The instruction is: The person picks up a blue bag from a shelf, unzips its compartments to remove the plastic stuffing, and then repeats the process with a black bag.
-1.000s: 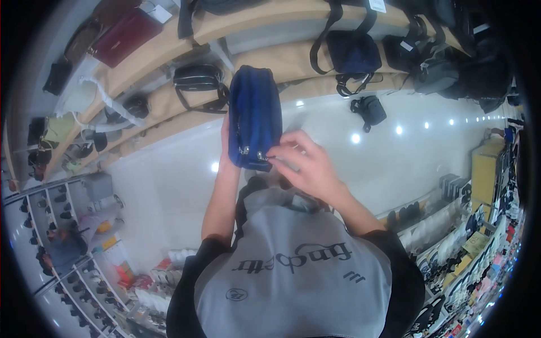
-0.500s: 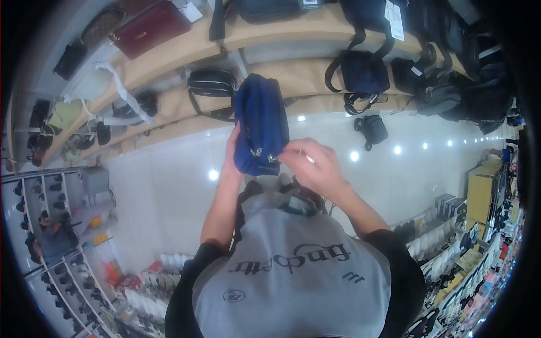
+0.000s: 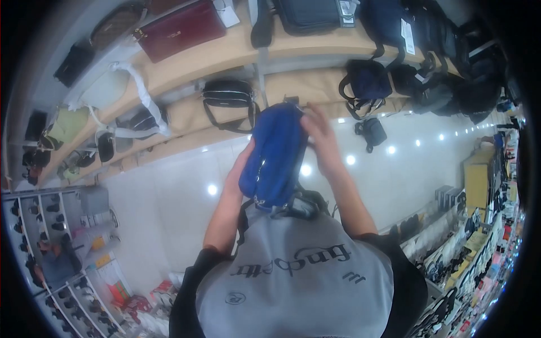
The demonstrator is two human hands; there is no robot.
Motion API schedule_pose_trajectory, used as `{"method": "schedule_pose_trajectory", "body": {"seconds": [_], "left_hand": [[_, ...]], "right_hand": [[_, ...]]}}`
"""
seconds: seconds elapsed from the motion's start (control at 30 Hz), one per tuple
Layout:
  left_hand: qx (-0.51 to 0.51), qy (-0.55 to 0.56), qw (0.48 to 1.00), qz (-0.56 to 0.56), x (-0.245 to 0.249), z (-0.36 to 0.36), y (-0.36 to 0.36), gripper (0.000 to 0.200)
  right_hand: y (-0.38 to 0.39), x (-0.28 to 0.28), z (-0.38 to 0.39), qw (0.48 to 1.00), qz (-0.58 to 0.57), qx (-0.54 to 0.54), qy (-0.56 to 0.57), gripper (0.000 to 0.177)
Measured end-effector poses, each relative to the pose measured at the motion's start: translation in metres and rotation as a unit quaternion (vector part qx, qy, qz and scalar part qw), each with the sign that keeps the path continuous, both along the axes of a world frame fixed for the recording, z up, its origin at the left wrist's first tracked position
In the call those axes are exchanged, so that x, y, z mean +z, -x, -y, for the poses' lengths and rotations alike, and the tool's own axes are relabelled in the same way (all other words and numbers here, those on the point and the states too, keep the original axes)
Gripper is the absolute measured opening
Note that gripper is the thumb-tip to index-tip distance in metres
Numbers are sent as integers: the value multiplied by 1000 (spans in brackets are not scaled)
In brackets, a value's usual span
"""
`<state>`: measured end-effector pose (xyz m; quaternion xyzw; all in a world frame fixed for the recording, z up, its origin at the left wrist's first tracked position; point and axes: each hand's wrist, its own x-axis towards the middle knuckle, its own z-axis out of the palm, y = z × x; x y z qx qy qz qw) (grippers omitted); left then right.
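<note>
A blue zipped bag (image 3: 275,152) is held up in front of my chest, tilted, with a metal zip running along its upper face. My left hand (image 3: 241,169) is closed on the bag's left side, its fingers mostly hidden under the fabric. At the far right corner, my right hand (image 3: 318,132) has its fingers bent against the bag's edge near the zip's far end; whether it pinches a zip pull is too blurred to tell. A zip pull (image 3: 259,200) hangs at the end nearest me. Just beyond the bag, a black shoulder bag (image 3: 228,94) sits on a lower shelf.
Curved wooden shelves (image 3: 197,66) ahead hold several bags, among them a dark red clutch (image 3: 183,29) and a navy bag (image 3: 367,80). A small black bag (image 3: 372,134) is farther right. Shoe racks (image 3: 62,248) stand at left, and more shoes (image 3: 445,248) line the right.
My right hand has moved from the zip pulls at the bag's near end to its far right corner. The bag has come closer to my chest and turned somewhat.
</note>
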<state>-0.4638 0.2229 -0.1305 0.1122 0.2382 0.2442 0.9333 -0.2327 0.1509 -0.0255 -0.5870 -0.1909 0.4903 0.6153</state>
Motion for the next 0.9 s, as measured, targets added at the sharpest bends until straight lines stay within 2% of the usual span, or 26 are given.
{"method": "schedule_pose_trajectory", "body": {"seconds": [0.07,0.17,0.27,0.33,0.4,0.53,0.63,0.67,0.7,0.77,0.8,0.9], "left_hand": [[-7,12,999,36,-6,-6,2,61],[7,-63,997,41,12,1,3,61],[16,-213,977,21,-9,13,17,59],[31,-268,963,-10,-10,16,26,72],[39,-300,952,-45,-8,17,28,71],[41,-358,926,-112,-6,18,26,70],[-67,-198,963,-168,-6,-15,18,65],[-100,-148,966,-185,-4,-28,12,64],[-71,-276,936,-205,15,-33,6,66],[-45,-329,921,-204,50,-36,10,69],[-33,-352,913,-204,64,-36,12,71],[47,-590,750,-295,91,-16,-17,63]], "right_hand": [[28,-10,13,990,17,139,-25,127],[62,-31,12,985,68,139,-71,136],[67,-38,1,989,-6,138,-61,139],[70,-44,-4,988,-12,131,-76,132],[70,-51,-6,984,24,150,-97,124],[68,-50,-1,992,-8,106,-74,109],[58,-41,1,998,-33,57,-15,104],[52,-43,-1,998,23,46,-39,104],[48,-50,-2,995,77,35,-62,105],[43,-58,-3,982,175,16,-72,105],[43,-57,-3,982,175,13,-68,105],[44,-52,-5,984,165,17,-72,105]]}}
